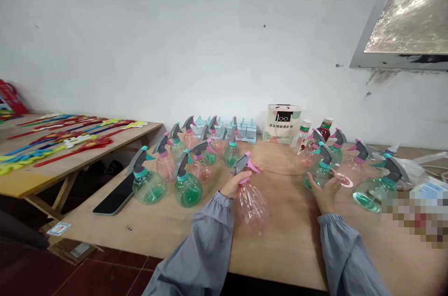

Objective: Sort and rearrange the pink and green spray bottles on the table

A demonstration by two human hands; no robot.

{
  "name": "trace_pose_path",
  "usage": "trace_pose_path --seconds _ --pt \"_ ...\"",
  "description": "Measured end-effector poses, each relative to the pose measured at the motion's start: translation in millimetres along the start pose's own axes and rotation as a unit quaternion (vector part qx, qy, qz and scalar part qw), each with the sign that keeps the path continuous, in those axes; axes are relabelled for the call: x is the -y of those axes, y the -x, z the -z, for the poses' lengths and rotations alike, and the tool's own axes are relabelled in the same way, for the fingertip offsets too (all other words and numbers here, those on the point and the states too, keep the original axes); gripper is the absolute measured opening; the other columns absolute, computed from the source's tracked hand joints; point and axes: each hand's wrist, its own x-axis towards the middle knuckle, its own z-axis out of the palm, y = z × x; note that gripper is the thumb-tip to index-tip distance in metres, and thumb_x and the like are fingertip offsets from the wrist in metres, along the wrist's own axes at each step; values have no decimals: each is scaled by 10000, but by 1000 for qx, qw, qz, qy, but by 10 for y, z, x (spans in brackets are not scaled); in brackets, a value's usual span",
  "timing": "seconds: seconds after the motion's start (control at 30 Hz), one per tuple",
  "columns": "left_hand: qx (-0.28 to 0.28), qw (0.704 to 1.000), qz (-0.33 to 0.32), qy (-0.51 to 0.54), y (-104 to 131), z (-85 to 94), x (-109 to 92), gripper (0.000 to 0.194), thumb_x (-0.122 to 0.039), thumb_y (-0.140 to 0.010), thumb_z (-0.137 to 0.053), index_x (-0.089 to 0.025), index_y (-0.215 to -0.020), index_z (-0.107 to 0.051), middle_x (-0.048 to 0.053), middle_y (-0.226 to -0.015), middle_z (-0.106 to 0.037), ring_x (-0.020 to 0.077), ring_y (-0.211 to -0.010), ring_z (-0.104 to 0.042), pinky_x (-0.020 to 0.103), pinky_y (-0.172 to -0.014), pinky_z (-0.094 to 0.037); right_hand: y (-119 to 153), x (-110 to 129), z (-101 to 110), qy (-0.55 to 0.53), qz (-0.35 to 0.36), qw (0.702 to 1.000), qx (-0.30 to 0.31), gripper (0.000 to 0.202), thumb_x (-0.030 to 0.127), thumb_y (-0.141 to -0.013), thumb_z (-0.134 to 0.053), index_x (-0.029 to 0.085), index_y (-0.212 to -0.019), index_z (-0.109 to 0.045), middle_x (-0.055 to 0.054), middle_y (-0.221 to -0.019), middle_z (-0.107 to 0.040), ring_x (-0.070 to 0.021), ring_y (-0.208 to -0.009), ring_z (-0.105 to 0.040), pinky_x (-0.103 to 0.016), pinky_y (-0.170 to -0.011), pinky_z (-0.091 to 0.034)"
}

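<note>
My left hand (235, 185) is closed round the neck of a pink clear spray bottle (254, 209), just below its grey and pink trigger head. The bottle stands upright or nearly so; whether its base touches the table I cannot tell. On the right, my right hand (325, 193) is at a green spray bottle (320, 172), thumb and fingers apart on either side of its round body. Beside that hand are a pink spray bottle (353, 167) and another green spray bottle (369, 193). Green liquid shows in some bottles.
Several pink and green spray bottles (188, 191) crowd the left of the table (280, 249), near a phone (115, 195). Behind stand light blue racks (250, 130), a paper bag (282, 124) and a red bottle (325, 131). Another table (26, 186) holds colourful hand-shaped items.
</note>
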Motion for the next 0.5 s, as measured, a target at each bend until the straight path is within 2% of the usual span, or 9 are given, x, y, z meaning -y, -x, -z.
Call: trace_pose_path --seconds 0.13,0.23,0.33,0.5 --pt "-29 999 -35 -19 12 -21 -46 396 -512 -666 -725 -177 -870 -677 62 -778 -699 215 -759 -670 344 -704 -522 26 41 -6 10 20 1000 4 1021 874 -731 -517 54 -1337 -448 -240 -1230 -523 -387 -1183 -488 -606 -1046 -363" --pt "-2 999 -46 -24 28 -52 -102 450 -528 -642 -747 -186 -932 -701 79 -822 -727 261 -835 -691 397 -767 -543 31 44 -19 10 22 1000 2 1012 885 -720 -514 79 -1329 -453 -232 -1225 -525 -386 -1187 -492 -616 -1047 -351" --pt "4 999 -43 -20 41 -68 -117 508 -546 -659 -738 -199 -1030 -714 92 -882 -746 292 -880 -695 424 -763 -555 31 43 -25 8 22 1000 0 1025 899 -713 -505 78 -1324 -458 -234 -1222 -531 -390 -1194 -494 -608 -1049 -352" --pt "3 995 -68 -67 49 -20 -88 456 -580 -695 -722 -180 -916 -730 62 -741 -711 248 -768 -685 402 -774 -539 34 53 -13 -2 21 1000 12 1038 898 -710 -514 74 -1337 -452 -240 -1241 -522 -387 -1208 -479 -595 -1051 -348"
